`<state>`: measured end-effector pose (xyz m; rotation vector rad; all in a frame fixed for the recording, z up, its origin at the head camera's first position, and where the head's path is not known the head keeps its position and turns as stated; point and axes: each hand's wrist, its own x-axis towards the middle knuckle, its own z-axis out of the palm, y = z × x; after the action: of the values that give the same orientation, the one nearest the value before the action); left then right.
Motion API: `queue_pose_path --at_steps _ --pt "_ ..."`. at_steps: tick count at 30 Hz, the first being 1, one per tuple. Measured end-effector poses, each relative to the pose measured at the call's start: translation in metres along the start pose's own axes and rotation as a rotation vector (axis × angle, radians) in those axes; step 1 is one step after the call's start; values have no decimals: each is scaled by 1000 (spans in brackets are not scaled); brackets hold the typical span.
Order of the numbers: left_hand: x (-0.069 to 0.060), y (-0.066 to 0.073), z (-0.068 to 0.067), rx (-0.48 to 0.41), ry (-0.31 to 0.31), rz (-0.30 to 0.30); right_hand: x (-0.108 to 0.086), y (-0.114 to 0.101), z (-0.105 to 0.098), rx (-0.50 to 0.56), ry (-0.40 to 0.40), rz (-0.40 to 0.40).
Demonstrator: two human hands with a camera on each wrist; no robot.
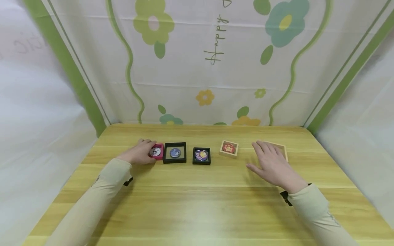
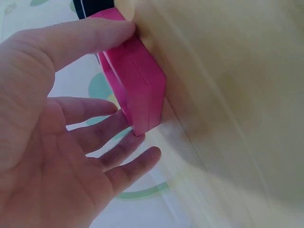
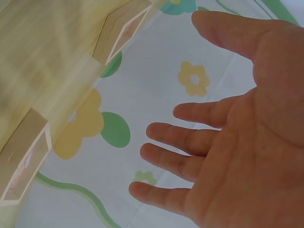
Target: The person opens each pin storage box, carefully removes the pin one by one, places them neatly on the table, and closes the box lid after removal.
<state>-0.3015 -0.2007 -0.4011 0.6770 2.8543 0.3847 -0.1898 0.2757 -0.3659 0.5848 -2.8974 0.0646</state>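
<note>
My left hand grips a small pink square frame by its edges, thumb on the near side and fingers at the far side. The frame rests on the table and holds a round badge. Right beside it lies a larger black frame with a blue round badge. My right hand hovers with fingers spread and nothing held, partly covering a light wooden frame. In the right wrist view that frame stands apart from the fingers and shows a blurred picture inside.
A smaller black frame with a purple and yellow badge sits mid-row. To its right is a light wooden frame with a red badge. The wooden table ends at a flowered white cloth behind the row.
</note>
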Motion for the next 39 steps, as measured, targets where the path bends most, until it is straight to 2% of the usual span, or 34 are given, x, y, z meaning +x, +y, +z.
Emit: queue_pose_path --at_steps 4,9,13,15,18,22,27,30,34,39 --pt "-2 -3 -3 -43 51 18 2 -1 2 7 24 -11" --pt "-10 -10 -10 -61 135 -17 8 -1 2 18 45 -49" --pt "-15 -9 -18 -74 263 -60 14 0 2 4 86 -84" --pt "-16 -3 -22 -84 332 -77 17 0 1 5 126 -107" --pt "-17 12 -23 -101 416 -95 21 -3 1 21 190 -150" --pt "-21 37 -20 -171 480 -91 22 -9 4 34 243 -185" --pt "-28 74 -7 -325 491 -83 21 -18 12 78 276 -180" --pt "-33 97 6 -462 477 -95 20 -28 19 151 288 -177" --pt "-40 124 28 -675 436 -135 21 -47 25 321 272 -149" --pt "-49 152 46 -883 385 -193 25 -74 25 688 136 -30"
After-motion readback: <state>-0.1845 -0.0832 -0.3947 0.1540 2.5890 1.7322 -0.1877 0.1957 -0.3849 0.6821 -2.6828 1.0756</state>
